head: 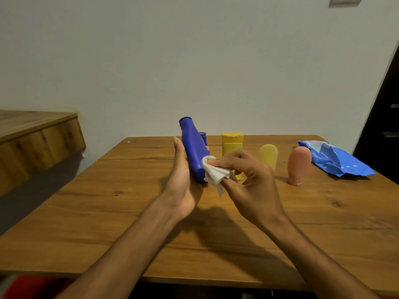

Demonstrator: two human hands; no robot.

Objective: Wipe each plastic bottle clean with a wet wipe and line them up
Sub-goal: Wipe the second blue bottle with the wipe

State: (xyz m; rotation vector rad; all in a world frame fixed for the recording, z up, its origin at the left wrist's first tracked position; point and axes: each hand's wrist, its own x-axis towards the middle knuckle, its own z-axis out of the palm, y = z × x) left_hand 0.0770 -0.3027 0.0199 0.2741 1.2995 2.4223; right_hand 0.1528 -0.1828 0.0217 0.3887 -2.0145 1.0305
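Bottle in hand: a dark blue plastic bottle (192, 147) is held above the bench, tilted, its cap end pointing up and away.
Left hand: the left hand (183, 184) cradles the bottle's lower body in the palm, thumb straight along the near side, fingers wrapped round the far side.
Wipe: a crumpled white wet wipe (213, 173) touches the bottle's right flank near the base.
Right hand: the right hand (252, 180) pinches the wipe, its fingers (224, 162) together and clamped on the cloth.
Doing it well: the wipe probably needs long strokes from base to cap, with the left hand turning the bottle so the part under the palm is cleaned too. A firm hold matters, since a wet surface may slip.
Other bottles: a small dark blue bottle (203, 137), a yellow flip-cap bottle (232, 143), a pale yellow rounded bottle (268, 155) and a pink rounded bottle (299, 162) stand in a rough row behind the hands.
Packet: a blue wipe packet (332, 158) lies at the right.
Surface: a wooden bench (129, 212) carries everything.
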